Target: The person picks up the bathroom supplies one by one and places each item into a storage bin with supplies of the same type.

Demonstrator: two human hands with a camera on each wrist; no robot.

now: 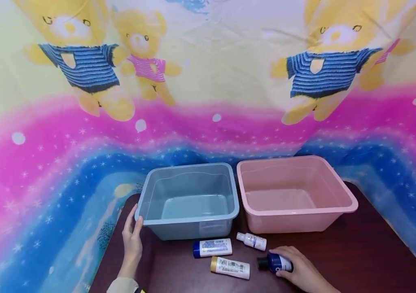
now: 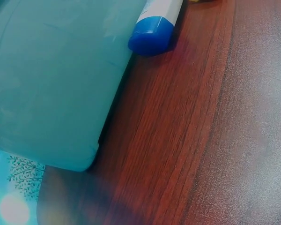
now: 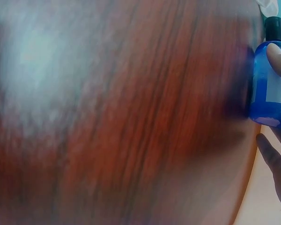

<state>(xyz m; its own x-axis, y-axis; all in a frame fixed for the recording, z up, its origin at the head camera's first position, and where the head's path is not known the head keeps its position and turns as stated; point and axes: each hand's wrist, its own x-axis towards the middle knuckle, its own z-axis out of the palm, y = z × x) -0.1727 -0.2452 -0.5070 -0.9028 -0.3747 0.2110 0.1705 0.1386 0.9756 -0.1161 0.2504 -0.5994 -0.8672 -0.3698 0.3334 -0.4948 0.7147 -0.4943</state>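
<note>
In the head view my left hand (image 1: 132, 236) rests at the left front corner of a blue-grey plastic basin (image 1: 187, 222), fingers fairly straight along its outer side and thumb at the rim. My right hand (image 1: 297, 264) holds a dark blue bottle with a black cap (image 1: 275, 263), which lies on its side with the cap pointing left. The right wrist view shows the thumb across the label of this blue bottle (image 3: 264, 89). Close by lie a white tube with a blue cap (image 1: 213, 248), a white tube with a gold cap (image 1: 230, 267) and a small white bottle (image 1: 252, 241).
A pink basin (image 1: 297, 221) stands right of the blue-grey one, both at the back of the dark wooden table (image 1: 369, 252). Behind them hangs a cloth printed with bears (image 1: 208, 122). The table's left edge runs near my left forearm.
</note>
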